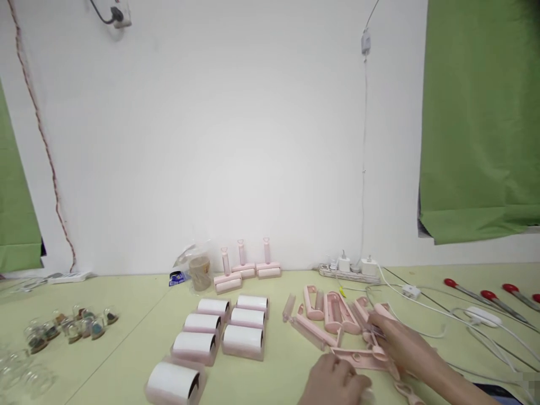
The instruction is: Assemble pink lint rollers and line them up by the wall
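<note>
My left hand [334, 380] is low at the front of the table with its fingers curled. A bit of translucent plastic shows beside it, but what it grips is hidden. My right hand [394, 336] reaches into the pile of pink lint roller parts, its fingers closed around a pink plastic part [371, 340]. Between the hands lies a long pink cover piece [358, 358]. Further pink casings [336, 311] and a pink handle piece [313, 329] lie behind them. To the left, several wrapped white sticky rolls [243, 341] rest in two rows.
Assembled pink lint rollers [269, 269] stand by the wall, beside a roll of tape [199, 273] in plastic. A power strip [349, 274] and loose cables lie behind the parts. Red-tipped tools [489, 296] are at right, small glass domes [72, 331] at left.
</note>
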The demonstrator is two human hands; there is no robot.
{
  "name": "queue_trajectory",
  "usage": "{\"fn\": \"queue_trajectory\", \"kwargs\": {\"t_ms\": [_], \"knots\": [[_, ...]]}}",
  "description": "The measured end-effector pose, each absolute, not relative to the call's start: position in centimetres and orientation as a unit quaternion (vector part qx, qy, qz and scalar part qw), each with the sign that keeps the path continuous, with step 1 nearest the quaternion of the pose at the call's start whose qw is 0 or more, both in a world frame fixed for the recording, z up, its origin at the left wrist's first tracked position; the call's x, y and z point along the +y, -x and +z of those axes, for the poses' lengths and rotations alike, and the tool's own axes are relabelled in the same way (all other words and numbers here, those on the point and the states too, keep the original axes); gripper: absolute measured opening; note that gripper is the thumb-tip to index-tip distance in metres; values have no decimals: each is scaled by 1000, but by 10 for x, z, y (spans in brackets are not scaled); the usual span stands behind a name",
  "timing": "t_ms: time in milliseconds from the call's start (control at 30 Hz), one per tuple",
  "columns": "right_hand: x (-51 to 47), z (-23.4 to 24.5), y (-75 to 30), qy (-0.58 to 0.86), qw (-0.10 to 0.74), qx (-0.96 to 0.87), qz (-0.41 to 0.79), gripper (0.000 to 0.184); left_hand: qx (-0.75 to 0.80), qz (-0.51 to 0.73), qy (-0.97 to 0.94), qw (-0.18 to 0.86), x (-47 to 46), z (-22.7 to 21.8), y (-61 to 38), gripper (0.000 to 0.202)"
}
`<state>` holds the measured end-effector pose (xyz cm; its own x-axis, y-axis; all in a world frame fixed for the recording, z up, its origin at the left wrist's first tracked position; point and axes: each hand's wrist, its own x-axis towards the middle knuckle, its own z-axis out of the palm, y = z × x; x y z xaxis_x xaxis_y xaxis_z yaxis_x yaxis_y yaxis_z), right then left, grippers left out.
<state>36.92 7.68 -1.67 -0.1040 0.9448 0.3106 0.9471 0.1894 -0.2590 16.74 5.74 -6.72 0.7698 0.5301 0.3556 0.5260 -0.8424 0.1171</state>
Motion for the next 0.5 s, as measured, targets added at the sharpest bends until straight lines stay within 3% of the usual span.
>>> {"fn": "queue_trajectory", "kwargs": {"t_ms": [100, 267, 400, 500], "knots": [[87, -20, -367, 634, 206, -745, -12, 18, 291, 236, -927, 10, 59, -70, -186, 34], [90, -18, -365, 660, 187, -727, -36, 14, 437, 311, -840, 88, 53, -78, -178, 66], [90, -12, -364, 677, 167, -716, -34, 21, 477, 325, -806, 130, 52, -91, -175, 72], [90, -4, -358, 672, 171, -720, -33, 20, 462, 313, -818, 140, 51, -93, -179, 62]]}}
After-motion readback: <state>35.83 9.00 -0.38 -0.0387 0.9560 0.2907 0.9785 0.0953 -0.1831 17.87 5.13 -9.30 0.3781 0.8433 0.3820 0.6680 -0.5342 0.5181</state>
